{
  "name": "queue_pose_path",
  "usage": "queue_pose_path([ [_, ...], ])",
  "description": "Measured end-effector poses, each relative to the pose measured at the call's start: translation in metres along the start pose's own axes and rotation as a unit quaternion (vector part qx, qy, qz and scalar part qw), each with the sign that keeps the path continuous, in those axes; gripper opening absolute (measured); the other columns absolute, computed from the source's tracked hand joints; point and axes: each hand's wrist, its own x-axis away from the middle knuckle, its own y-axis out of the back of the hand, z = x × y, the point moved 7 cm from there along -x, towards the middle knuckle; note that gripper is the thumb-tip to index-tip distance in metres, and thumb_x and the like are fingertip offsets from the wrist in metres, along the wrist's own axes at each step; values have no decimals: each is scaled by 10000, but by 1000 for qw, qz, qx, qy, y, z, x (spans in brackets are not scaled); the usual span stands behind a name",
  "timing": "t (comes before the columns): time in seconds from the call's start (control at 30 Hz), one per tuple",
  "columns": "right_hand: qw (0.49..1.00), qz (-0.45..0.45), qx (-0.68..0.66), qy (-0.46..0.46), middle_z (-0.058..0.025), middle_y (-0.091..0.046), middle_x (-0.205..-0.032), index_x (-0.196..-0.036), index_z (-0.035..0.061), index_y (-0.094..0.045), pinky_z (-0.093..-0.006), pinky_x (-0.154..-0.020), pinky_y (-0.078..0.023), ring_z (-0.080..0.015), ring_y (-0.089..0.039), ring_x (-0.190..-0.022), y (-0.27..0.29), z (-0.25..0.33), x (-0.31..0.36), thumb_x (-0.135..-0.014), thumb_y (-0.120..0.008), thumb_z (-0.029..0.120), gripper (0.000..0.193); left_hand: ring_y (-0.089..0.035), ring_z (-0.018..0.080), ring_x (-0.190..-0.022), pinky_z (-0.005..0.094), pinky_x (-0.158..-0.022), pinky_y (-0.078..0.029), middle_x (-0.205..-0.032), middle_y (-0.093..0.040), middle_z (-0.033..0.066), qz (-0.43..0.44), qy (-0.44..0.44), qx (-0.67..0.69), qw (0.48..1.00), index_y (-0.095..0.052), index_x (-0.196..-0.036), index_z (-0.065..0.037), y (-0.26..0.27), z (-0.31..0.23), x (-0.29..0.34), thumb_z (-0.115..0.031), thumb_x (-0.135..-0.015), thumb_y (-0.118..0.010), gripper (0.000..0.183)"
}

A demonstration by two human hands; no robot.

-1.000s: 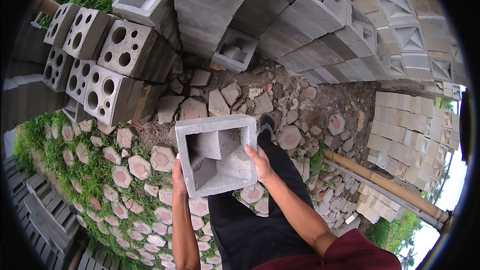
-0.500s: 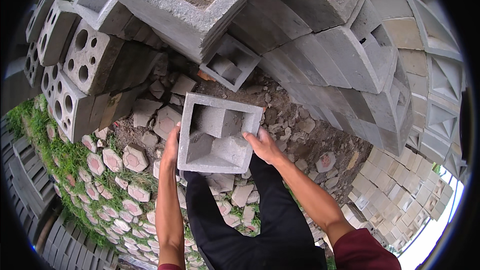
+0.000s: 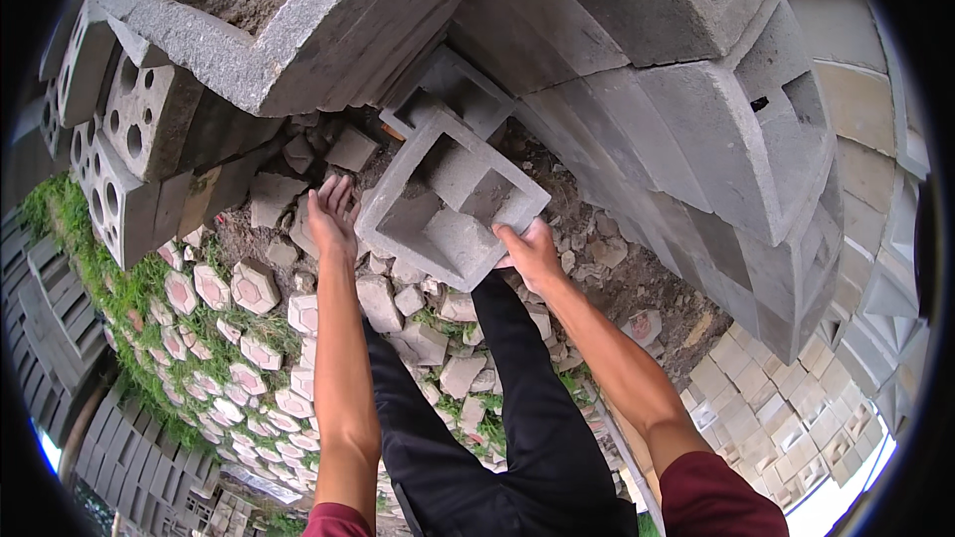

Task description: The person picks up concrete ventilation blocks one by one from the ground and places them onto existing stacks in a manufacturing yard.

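A square grey concrete ventilation block, hollow with slanted inner walls, is tilted in front of my legs. My right hand grips its lower right edge, thumb on the front rim and fingers out of sight behind. Just off the block's left side is my left hand, palm up with its fingers stretched out and nothing in it. Behind the held block, a second hollow concrete block stands in the corner between the stacks, partly covered by it.
Stacked concrete blocks rise ahead and along the right. Blocks with round holes stand at the left. Broken stones and hexagonal pavers with grass between them cover the ground. Pale blocks are piled at the lower right.
The held block has turned clockwise and moved toward the block in the corner. My left hand has let go of its left side and opened. My right hand keeps its grip.
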Motion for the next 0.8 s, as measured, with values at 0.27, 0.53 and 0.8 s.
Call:
queue_pose_path([
  [0.27, 997, -67, 25, -31, -150, -595, -990, -1049, -46, -496, -442, -591, -610, -239, -650, -800, 12, -7, -72, -822, -651, 122, 322, -506, 322, -1167, 454, -1020, -371, -1252, -553, 150, 17, 117, 187, 975, -527, -1241, -31, -91, 88, -17, -460, -946, -227, 600],
  [0.53, 996, -87, 5, 26, -151, -586, -1038, -1099, -43, -495, -461, -614, -606, -263, -631, -859, 3, -5, -140, -824, -642, 127, 355, -447, 322, -1246, 452, -1090, -296, -1336, -507, 126, 13, 105, 170, 980, -485, -1310, -69, -119, 77, -70, -513, -976, -195, 627],
  [0.8, 997, -59, 55, -11, -174, -569, -1105, -1190, -41, -450, -427, -601, -615, -269, -626, -905, -5, 13, -167, -846, -626, 127, 422, -450, 310, -1232, 462, -1079, -303, -1321, -516, 115, -18, 107, 199, 974, -497, -1289, -82, -119, 88, -87, -530, -980, -196, 622],
])
